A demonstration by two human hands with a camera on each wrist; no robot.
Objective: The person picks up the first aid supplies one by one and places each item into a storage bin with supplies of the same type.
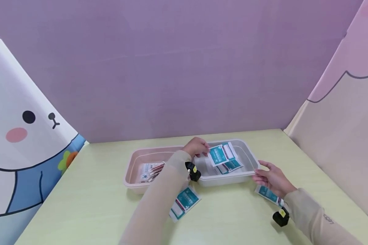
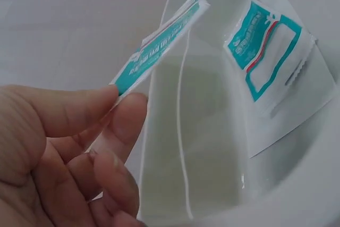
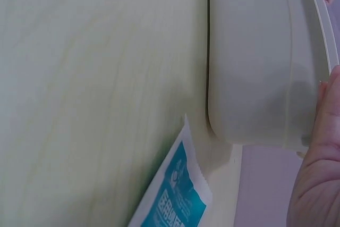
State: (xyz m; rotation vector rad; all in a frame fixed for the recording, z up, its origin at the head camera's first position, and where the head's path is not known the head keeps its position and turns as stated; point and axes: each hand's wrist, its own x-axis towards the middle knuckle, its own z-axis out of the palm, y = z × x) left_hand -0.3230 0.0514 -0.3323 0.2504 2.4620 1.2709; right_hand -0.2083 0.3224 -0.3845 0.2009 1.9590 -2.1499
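Observation:
My left hand [image 1: 197, 147] pinches a teal-and-white printed sachet [image 1: 223, 154] between thumb and fingertips, over the white plastic tray [image 1: 247, 159]. In the left wrist view this sachet [image 2: 159, 46] slants up from the fingers, nearly edge-on. Below it, another teal-and-white sachet [image 1: 231, 166] lies inside the tray, on a whitish sheet or packet [image 2: 313, 110]. At the tray's front right corner, my right hand [image 1: 273, 178] grips the rim between thumb and fingers. The right wrist view shows that hand [image 3: 321, 168] against the tray's outer wall [image 3: 255, 67].
To the left stands a pink tray [image 1: 131, 167] with thin reddish-brown sticks [image 1: 156, 170] and a white packet [image 1: 145, 172]. Two teal sachets lie on the table: one [image 1: 187, 199] partly behind my left forearm, one [image 1: 267, 194] under my right wrist. A purple panel [image 1: 184, 68] rises behind.

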